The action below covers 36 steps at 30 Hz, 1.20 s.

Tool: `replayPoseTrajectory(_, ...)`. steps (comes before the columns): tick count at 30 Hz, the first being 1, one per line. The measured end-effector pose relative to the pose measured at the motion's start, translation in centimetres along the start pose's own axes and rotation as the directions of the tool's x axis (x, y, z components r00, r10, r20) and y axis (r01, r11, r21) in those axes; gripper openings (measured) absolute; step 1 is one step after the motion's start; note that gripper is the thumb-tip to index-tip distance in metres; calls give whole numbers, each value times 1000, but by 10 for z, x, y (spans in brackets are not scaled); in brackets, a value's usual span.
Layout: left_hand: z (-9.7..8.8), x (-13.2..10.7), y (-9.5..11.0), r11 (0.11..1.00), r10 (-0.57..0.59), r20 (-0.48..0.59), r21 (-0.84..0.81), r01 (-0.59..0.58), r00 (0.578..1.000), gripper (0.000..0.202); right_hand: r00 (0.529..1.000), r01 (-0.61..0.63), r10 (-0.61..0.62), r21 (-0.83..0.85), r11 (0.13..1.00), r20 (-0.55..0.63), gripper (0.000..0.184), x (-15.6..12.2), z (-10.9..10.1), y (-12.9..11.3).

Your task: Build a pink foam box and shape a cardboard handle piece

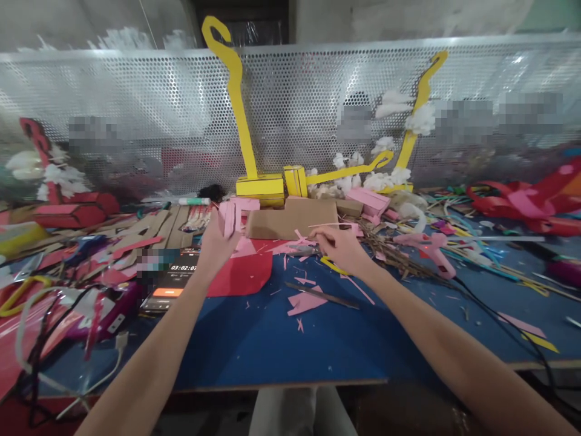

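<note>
My left hand (216, 241) is closed around a small pink paper-covered box (230, 218), held up over the work table. Across from it, my right hand (341, 248) has its fingers pinched together at a thin pink paper strip (331, 225). Brown cardboard (295, 219) stands just behind both hands. Below them lie a red paper sheet (247, 272), a pink paper scrap (307, 300) and a long thin blade (324, 295). A yellow-handled pair of scissors (332, 265) is partly hidden under my right hand.
Yellow hook-topped pieces (238, 103) stand along a perforated metal screen (290, 91). A pink glue gun (429, 249) with a black cable lies to the right. At the left are a phone (175, 281), a purple glue gun (109, 312), cables and cardboard strips.
</note>
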<state>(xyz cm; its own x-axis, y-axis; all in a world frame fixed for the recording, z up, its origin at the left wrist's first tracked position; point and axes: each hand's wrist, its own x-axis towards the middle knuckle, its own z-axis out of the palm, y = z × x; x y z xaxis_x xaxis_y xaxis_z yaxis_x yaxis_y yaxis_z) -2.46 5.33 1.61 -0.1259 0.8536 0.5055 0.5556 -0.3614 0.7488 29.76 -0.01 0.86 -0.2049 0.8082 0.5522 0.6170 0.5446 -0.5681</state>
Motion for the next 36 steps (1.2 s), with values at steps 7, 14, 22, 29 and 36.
replayPoseTrajectory(7, -4, -4, 0, 895, 80, 57, 435, -97, 995, 63, 990, -8, -22, -215, 977, -136, 17, 8, -31, 21)
replayPoseTrajectory(14, 11, -20, 23, 832, 457, 122, 290, -472, 881, 23, 970, 109, -138, -153, 982, -199, 14, 8, -22, 14)
replayPoseTrajectory(22, 40, -69, 68, 888, 445, 395, -310, -340, 804, 23, 938, 330, -337, -85, 940, -82, 29, -5, 6, -16)
replayPoseTrajectory(29, 37, -72, 68, 887, 436, 372, -333, -321, 819, 15, 896, 417, -438, -201, 887, -72, 32, -8, 9, -24)
replayPoseTrajectory(36, 30, -69, 71, 880, 471, 416, -281, -382, 778, 12, 887, 442, -462, -282, 852, -7, 20, -13, 9, -31)
